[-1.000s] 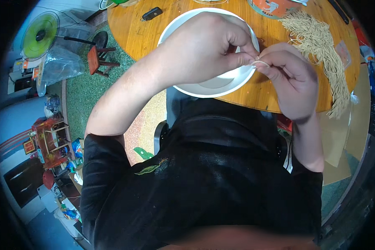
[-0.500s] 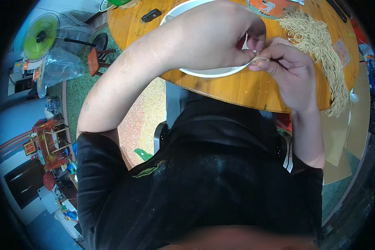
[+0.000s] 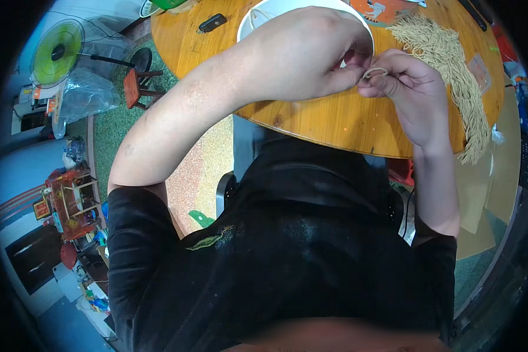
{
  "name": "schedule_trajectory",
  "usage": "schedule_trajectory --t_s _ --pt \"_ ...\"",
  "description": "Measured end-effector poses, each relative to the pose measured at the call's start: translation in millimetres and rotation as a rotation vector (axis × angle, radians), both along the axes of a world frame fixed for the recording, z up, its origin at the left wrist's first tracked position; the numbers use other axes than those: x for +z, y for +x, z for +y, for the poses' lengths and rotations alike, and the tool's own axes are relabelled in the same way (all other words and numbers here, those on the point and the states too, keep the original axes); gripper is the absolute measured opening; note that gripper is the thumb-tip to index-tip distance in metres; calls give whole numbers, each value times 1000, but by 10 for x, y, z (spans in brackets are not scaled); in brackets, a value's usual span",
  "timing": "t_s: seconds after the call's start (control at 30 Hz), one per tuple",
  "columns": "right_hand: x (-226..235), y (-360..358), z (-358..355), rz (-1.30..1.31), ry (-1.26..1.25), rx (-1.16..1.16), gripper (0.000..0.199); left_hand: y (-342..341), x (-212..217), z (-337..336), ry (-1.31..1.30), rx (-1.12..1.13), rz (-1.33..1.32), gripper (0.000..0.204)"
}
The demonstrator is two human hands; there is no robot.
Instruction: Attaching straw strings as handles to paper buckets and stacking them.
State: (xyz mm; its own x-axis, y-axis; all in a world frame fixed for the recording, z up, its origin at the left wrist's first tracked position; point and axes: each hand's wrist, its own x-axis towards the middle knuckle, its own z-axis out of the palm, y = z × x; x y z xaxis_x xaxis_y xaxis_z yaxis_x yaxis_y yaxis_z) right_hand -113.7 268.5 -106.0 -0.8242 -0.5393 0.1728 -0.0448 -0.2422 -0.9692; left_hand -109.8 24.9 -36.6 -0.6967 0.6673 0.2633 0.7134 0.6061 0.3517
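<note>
My left hand [image 3: 320,56] reaches across from the left, fingers curled and thumb pressed toward the right hand's fingertips. Against it, my right hand [image 3: 413,91] pinches a small loop of beige cord [image 3: 376,71] between thumb and fingers. The left fingertips meet the cord at the loop's left side, partly hidden by the hand itself. Behind and under the left hand stands a white bowl [image 3: 246,28], with a strand of cord showing over its inner left wall. A thick bundle of beige cords [image 3: 452,67] lies to the right of my right hand.
All this is on a round wooden table [image 3: 311,126]. A black key fob [image 3: 212,23] lies at its left, an orange printed item [image 3: 378,10] at the far side. A wooden stool [image 3: 136,88] and a green fan [image 3: 57,53] stand on the left.
The white bowl has shifted away from me, baring more table at the near side. Both hands have moved slightly right, and the cord loop between them looks larger.
</note>
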Motion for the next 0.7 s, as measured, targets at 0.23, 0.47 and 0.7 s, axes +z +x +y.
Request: schedule_trajectory --t_s 0.23,0.47,0.7 --pt "-111 -43 34 57 4 -21 17 -53 -155 19 86 -74 25 18" --pt "-88 -109 54 146 70 -104 18 -100 -66 37 196 -20 -165 14" --pt "-140 -50 20 -10 -61 -164 20 9 33 127 317 121 -186 20"
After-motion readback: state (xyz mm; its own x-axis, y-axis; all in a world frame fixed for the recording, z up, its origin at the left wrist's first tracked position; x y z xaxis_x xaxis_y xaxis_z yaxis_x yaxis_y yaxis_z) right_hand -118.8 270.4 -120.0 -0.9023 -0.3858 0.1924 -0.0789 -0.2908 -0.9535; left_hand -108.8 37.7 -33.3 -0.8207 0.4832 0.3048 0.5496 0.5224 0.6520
